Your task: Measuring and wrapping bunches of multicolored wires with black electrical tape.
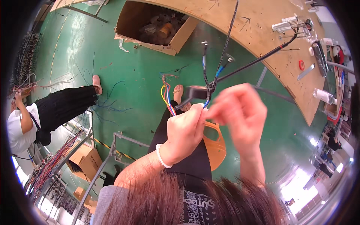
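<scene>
In front of me, my left hand (185, 129), with a white bead bracelet on the wrist, is closed round wires of a wire harness (210, 87). Loose red, yellow, blue and white wire ends (167, 98) stick out past its knuckles. Black-wrapped branches fan out from a joint just beyond the fingertips; one thick black branch (258, 60) runs up right to the board, and two short ones end in small metallic tips. A dark blocky piece (197, 93) sits beside the joint, its kind unclear. My right hand (242, 112) is close to the left fingertips, its fingers smeared by motion.
A wooden board (258, 22) with fixtures and pins curves along the far right. An open cardboard box (150, 28) of scraps stands on the green floor. An orange stool (216, 150) is below my hands. At left, another person (56, 108) stands near metal racks hung with wires (56, 165).
</scene>
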